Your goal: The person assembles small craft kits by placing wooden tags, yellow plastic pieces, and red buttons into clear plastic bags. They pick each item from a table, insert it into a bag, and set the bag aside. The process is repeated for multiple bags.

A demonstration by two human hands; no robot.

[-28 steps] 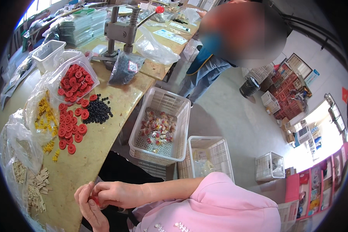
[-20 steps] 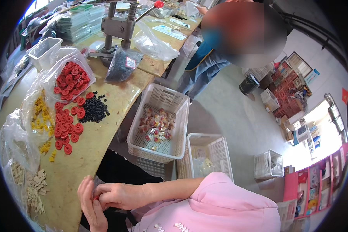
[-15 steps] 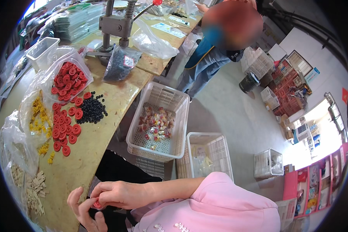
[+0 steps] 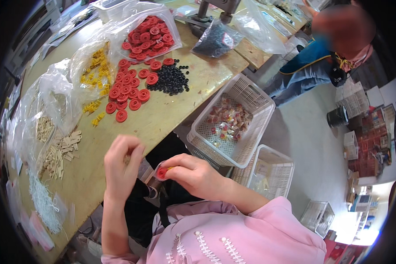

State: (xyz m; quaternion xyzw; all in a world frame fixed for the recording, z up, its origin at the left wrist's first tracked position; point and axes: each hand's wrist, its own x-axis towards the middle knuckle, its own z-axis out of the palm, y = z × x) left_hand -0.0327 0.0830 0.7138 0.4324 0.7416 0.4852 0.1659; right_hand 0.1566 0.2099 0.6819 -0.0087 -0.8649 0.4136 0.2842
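My right hand (image 4: 196, 176) pinches a red round plastic disc (image 4: 162, 172) above my lap, with a bit of yellow showing at its upper side. To the left, by the table edge, my left hand (image 4: 122, 165) is raised with its fingers curled closed. Something small and beige seems to show between them, too little to name. Beyond the hands, loose red discs (image 4: 126, 83) lie on the table beside a heap of small black rings (image 4: 169, 79). Small yellow plastic pieces (image 4: 92, 107) spill from a clear bag, and flat beige strips (image 4: 57, 154) lie nearer on the left.
A clear bag of red discs (image 4: 149, 37) and a bag of black parts (image 4: 216, 39) lie farther back near a metal press (image 4: 218, 8). White strings (image 4: 44, 202) rest at the table's near left. White crates (image 4: 233, 121) stand right; a person (image 4: 312, 66) stands behind.
My hands have come apart; the left now sits by the table edge while the right keeps the red disc. The view has shifted, bringing the table's near left into sight.
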